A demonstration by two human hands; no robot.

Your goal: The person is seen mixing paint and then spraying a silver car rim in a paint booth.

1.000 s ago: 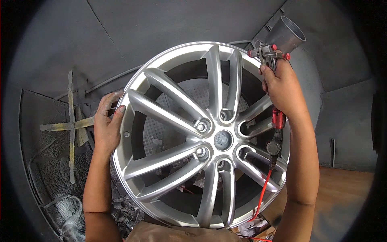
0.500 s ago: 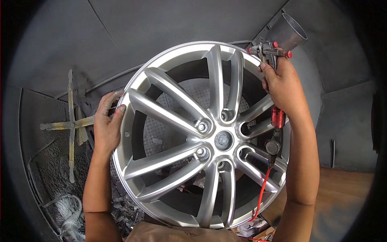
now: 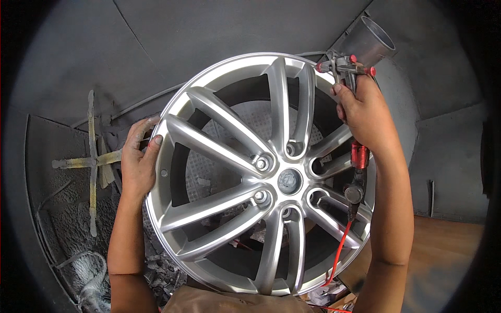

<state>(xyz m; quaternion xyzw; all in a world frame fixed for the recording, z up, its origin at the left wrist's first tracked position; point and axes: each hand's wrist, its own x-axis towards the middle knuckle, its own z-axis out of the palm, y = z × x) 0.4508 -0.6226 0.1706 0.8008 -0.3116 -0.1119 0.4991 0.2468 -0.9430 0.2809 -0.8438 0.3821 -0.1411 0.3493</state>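
Note:
A large silver alloy wheel rim [image 3: 282, 104] with paired spokes fills the middle of the view, its face toward me. My left hand [image 3: 140, 156] is closed on the rim's left edge, thumb on the front lip and fingers reaching behind. At the upper right my right hand [image 3: 362, 109] grips a spray gun [image 3: 342, 65] with red knobs and a grey cup [image 3: 369, 40] on top. The gun's nozzle points left, close to the rim's upper right edge. A red fitting [image 3: 359, 155] hangs below the grip, joined to a red air hose [image 3: 341, 245].
Grey booth walls [image 3: 209, 31] stand behind and to the right. Left of the wheel is a paint-crusted cross-shaped stand [image 3: 93, 161]. Scraps and a coated hose [image 3: 94, 281] lie at the lower left. A brown wooden surface [image 3: 443, 255] is at the lower right.
My right hand and the spray gun have shifted slightly left, the cup tilting a little with them. The wheel and my left hand stay in place.

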